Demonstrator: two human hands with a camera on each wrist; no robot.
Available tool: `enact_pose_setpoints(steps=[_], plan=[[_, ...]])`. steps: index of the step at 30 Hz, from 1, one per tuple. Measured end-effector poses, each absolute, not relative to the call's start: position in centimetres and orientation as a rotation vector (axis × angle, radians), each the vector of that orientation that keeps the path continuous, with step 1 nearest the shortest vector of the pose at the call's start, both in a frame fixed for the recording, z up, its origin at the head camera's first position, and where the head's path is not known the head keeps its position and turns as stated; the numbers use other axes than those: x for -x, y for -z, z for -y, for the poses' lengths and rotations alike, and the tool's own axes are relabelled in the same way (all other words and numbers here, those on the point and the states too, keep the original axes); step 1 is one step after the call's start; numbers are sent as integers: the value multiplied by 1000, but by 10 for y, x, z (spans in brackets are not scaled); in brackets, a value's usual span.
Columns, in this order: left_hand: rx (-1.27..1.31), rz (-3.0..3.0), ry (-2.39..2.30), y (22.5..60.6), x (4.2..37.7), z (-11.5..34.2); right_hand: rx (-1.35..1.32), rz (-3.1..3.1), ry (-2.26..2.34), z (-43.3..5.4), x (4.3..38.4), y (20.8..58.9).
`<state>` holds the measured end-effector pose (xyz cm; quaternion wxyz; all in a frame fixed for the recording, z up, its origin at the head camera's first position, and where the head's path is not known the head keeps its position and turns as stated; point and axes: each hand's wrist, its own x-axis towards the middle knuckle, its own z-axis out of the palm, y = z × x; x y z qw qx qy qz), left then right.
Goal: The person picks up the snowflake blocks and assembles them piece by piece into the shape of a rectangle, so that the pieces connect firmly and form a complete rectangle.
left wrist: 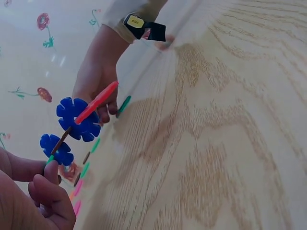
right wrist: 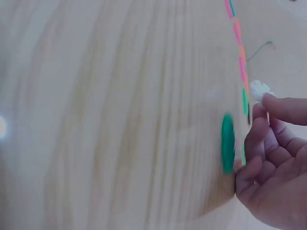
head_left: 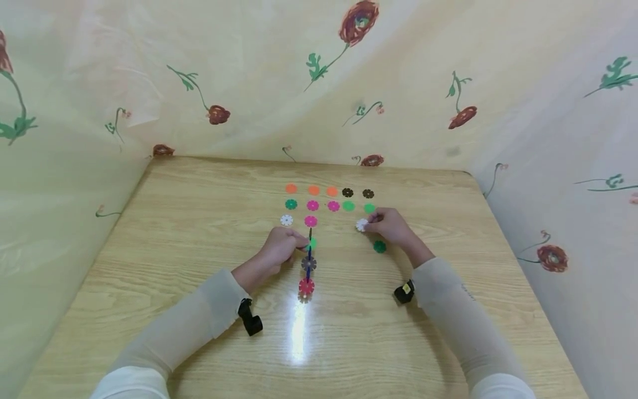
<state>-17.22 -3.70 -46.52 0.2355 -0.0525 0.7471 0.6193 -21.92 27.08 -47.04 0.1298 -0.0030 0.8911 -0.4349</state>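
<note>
The left hand (head_left: 281, 246) pinches a light-green notched disc (head_left: 312, 243) joined to blue notched discs (left wrist: 67, 112) above the wood-grain table (head_left: 199, 221). The right hand (head_left: 391, 225) pinches a white flower-shaped disc (head_left: 361, 225) near a dark-green disc (head_left: 380, 246).

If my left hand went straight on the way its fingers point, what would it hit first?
Probably the dark green disc near your right hand, judging by the head view. Depth is unclear, so your left hand and its joined discs might pass above it.
</note>
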Motion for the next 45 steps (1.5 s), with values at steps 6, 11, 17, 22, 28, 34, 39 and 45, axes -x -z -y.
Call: enact_pose_setpoints(steps=[6, 11, 17, 22, 28, 34, 39, 45], plan=[[115, -2002, -1733, 466, 168, 32, 59, -2358, 1533, -235, 215, 463], [76, -1990, -1755, 464, 165, 26, 164, -2313, 1573, -204, 211, 456], [68, -1985, -1749, 466, 164, 25, 180, -2261, 1634, -186, 212, 456], [59, -1991, -1747, 467, 163, 26, 157, -2224, 1644, -182, 212, 461], [56, -2002, -1738, 467, 161, 27, 159, -2226, 1598, -180, 210, 461], [52, -2022, -1720, 469, 160, 27, 247, -2262, 1563, -180, 207, 457], [54, -2023, -1734, 471, 159, 26, 269, -2280, 1543, -179, 204, 455], [50, -2035, -1736, 471, 157, 27, 292, -2303, 1514, -178, 201, 454]])
